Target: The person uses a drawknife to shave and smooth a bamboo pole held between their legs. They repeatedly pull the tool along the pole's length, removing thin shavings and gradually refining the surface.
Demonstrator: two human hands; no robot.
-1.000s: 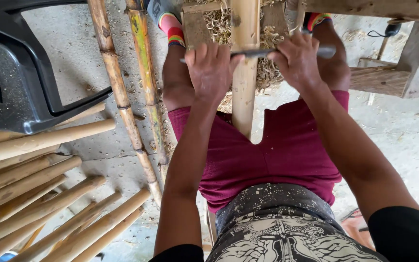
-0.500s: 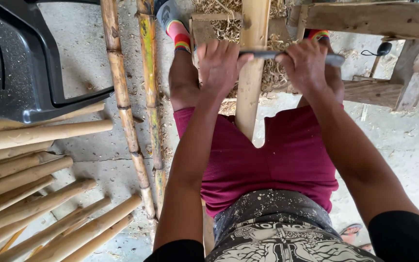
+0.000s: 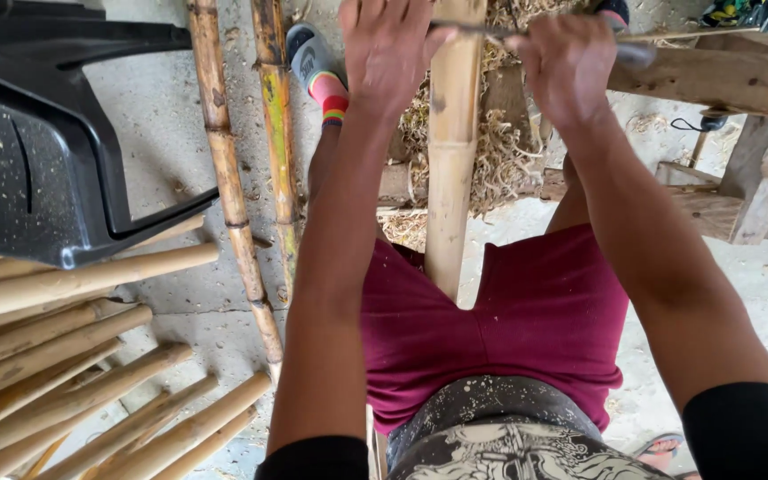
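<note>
Across one pole (image 3: pixel 452 160), two hands grip drawknife (image 3: pixel 482 29).

A pale, smooth, matt bamboo pole (image 3: pixel 452 169), stripped of its skin, is seen between the left hand (image 3: pixel 390 49) and the right hand (image 3: pixel 564 67). A dull grey metal blade (image 3: pixel 482 29) is gripped by both. Dry, fibrous shavings (image 3: pixel 500 160) are heaped beneath the hands. Right of the right hand, rough, weathered wood is shown in the bench (image 3: pixel 713 76). Left of the left hand, two unpeeled bamboo canes (image 3: pixel 233 196) look mottled and knotted, and a black plastic chair (image 3: pixel 37 160) is semi-glossy, speckled with dust. The floor (image 3: pixel 166 116) is rough concrete.
</note>
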